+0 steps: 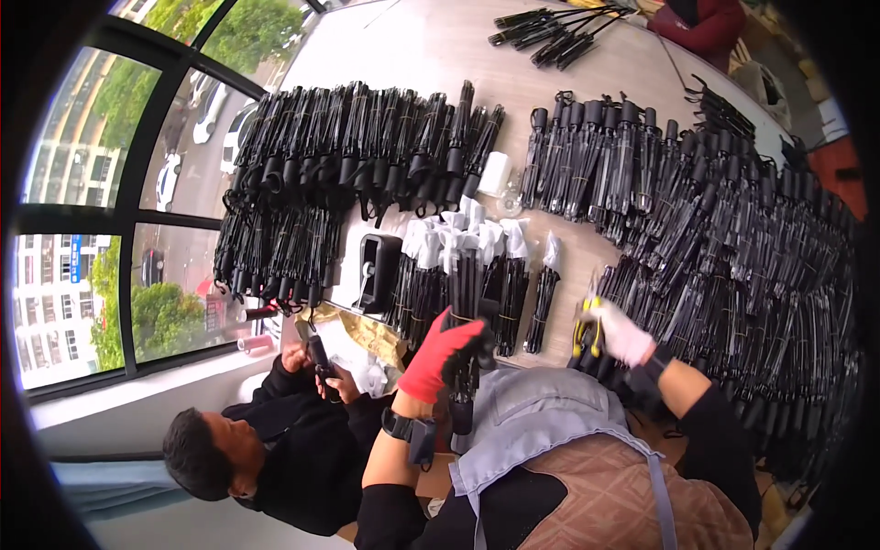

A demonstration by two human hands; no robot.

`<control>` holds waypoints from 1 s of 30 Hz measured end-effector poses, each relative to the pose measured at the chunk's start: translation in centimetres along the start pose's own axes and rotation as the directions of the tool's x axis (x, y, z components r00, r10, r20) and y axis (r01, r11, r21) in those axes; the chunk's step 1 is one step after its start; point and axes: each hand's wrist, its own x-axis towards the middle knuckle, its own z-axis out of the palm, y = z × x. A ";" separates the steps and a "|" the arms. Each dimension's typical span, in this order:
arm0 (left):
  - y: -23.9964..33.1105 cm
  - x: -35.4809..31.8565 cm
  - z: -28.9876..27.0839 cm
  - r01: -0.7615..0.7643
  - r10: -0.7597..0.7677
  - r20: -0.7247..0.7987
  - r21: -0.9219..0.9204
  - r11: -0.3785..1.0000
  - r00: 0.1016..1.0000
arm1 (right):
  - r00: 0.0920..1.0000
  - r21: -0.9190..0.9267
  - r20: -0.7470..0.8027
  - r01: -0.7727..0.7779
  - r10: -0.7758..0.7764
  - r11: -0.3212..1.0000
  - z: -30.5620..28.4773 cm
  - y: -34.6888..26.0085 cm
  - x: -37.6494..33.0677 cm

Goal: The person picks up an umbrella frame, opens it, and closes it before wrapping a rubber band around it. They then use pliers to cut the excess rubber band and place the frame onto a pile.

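1. The left hand (447, 356), in a red and black glove, is closed round a held bundle (466, 291) of slim black folded frames; the exact finger placing is hidden. The held bundle stands roughly upright in the picture, before the apron (541, 403), over the table's near edge. A firm grip low on it likely keeps the rods from fanning out.

2. The right hand (625, 332), in a pale glove, is wrapped on yellow-handled pliers (589, 332), their nose pointing away from the body. Whether the nose is parted is too small to tell. The pliers are well apart from the left hand, which seems wise: metal tips could snag glove or rods.

3. White-wrapped bundles (504, 284) lie just beyond the left hand. Lifting clear of them should spare their loose-looking wraps.

4. The black tape dispenser (378, 273) stands left of them; elbow room there seems worth keeping, as a co-worker (302, 449) sits close by.
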 end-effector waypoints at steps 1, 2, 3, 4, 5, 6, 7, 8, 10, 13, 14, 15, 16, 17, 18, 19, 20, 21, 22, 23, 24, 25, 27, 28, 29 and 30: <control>0.1 -0.3 1.2 0.021 -0.021 0.061 0.012 1.000 0.998 | 1.000 0.002 -0.015 0.016 -0.015 1.000 0.4 0.2 -1.5; 0.0 -0.7 2.2 0.042 -0.045 0.121 0.026 0.999 0.992 | 1.000 -0.046 0.020 -0.017 0.018 0.999 1.3 0.5 -3.1; -0.1 -0.8 2.8 0.044 -0.048 0.146 0.028 0.999 0.988 | 0.997 -0.095 0.047 -0.050 0.055 0.994 2.2 0.6 -4.6; -0.3 -0.9 3.3 0.039 -0.051 0.175 0.071 0.997 0.983 | 0.992 -0.144 0.076 -0.086 0.098 0.986 3.1 0.4 -5.9; -0.6 -1.0 3.6 0.034 -0.057 0.199 0.114 0.993 0.978 | 0.998 -0.312 0.067 0.029 -0.009 0.950 3.7 -1.7 -7.2; -0.8 -1.2 3.8 0.028 -0.062 0.220 0.156 0.987 0.973 | 0.991 -0.471 0.078 0.134 -0.110 0.872 4.3 -4.9 -8.4; -0.8 -1.5 4.2 0.033 -0.069 0.226 0.162 0.986 0.972 | 0.963 -0.769 0.092 0.231 -0.255 0.595 5.2 -7.7 -9.7; -0.7 -1.8 4.6 0.034 -0.078 0.244 0.182 0.983 0.967 | 0.915 -0.945 0.156 0.247 -0.372 0.212 5.9 -10.1 -10.7; -0.5 -2.5 5.2 0.033 -0.096 0.273 0.228 0.973 0.957 | 0.687 -0.885 0.452 0.263 -0.570 -0.384 5.6 -11.9 -11.1; -0.3 -3.4 6.0 0.045 -0.114 0.281 0.240 0.970 0.953 | 0.731 -0.820 0.454 0.119 -0.509 -0.559 7.3 -13.7 -12.1; -0.4 -3.6 6.1 0.049 -0.118 0.280 0.244 0.968 0.953 | 0.753 -0.765 0.454 0.055 -0.476 -0.642 7.6 -14.1 -12.4; -0.5 -3.7 6.1 0.050 -0.120 0.278 0.246 0.968 0.953 | 0.753 -0.766 0.455 0.057 -0.476 -0.641 7.7 -14.2 -12.6; -0.7 -3.9 6.2 0.042 -0.114 0.272 0.258 0.965 0.956 | 0.727 -0.719 0.509 0.063 -0.461 -0.692 7.7 -14.3 -12.8; -0.8 -4.0 6.2 0.035 -0.109 0.265 0.270 0.962 0.958 | 0.700 -0.669 0.560 0.067 -0.443 -0.740 7.7 -14.4 -12.9; -1.0 -4.0 6.3 0.029 -0.106 0.261 0.281 0.959 0.960 | 0.675 -0.617 0.608 0.068 -0.419 -0.784 7.5 -14.4 -13.0; -1.2 -4.0 6.3 0.035 -0.112 0.259 0.282 0.959 0.959 | 0.677 -0.620 0.605 0.070 -0.419 -0.782 7.5 -14.5 -13.1; -1.4 -4.0 6.4 0.027 -0.108 0.262 0.293 0.956 0.959 | 0.704 -0.622 0.589 0.081 -0.397 -0.779 7.5 -14.7 -13.2; -1.6 -4.0 6.4 0.019 -0.104 0.266 0.305 0.952 0.958 | 0.729 -0.624 0.573 0.092 -0.374 -0.776 7.5 -14.9 -13.2; -1.8 -4.0 6.4 0.011 -0.100 0.269 0.316 0.949 0.958 | 0.753 -0.626 0.557 0.103 -0.351 -0.773 7.6 -15.0 -13.3; -1.9 -4.0 6.4 0.015 -0.105 0.269 0.317 0.948 0.957 | 0.755 -0.629 0.554 0.105 -0.350 -0.770 7.7 -15.0 -13.3; -2.0 -4.0 6.3 0.013 -0.105 0.269 0.321 0.947 0.957 | 0.758 -0.606 0.557 0.091 -0.340 -0.790 7.8 -14.9 -13.4; -2.1 -3.9 6.3 0.010 -0.103 0.269 0.325 0.946 0.958 | 0.760 -0.581 0.560 0.078 -0.329 -0.810 7.9 -14.9 -13.4; -2.1 -3.8 6.2 0.010 -0.103 0.269 0.328 0.945 0.958 | 0.764 -0.556 0.563 0.067 -0.316 -0.828 7.9 -14.8 -13.1; -2.1 -3.8 6.2 0.018 -0.108 0.265 0.322 0.946 0.958 | 0.761 -0.558 0.563 0.061 -0.324 -0.828 7.7 -14.7 -12.7; -2.1 -3.8 6.2 0.025 -0.113 0.261 0.317 0.948 0.959 | 0.757 -0.559 0.563 0.054 -0.331 -0.827 7.6 -14.6 -12.4; -2.1 -3.7 6.2 0.032 -0.117 0.258 0.311 0.950 0.959 | 0.754 -0.561 0.563 0.048 -0.338 -0.827 7.5 -14.5 -12.1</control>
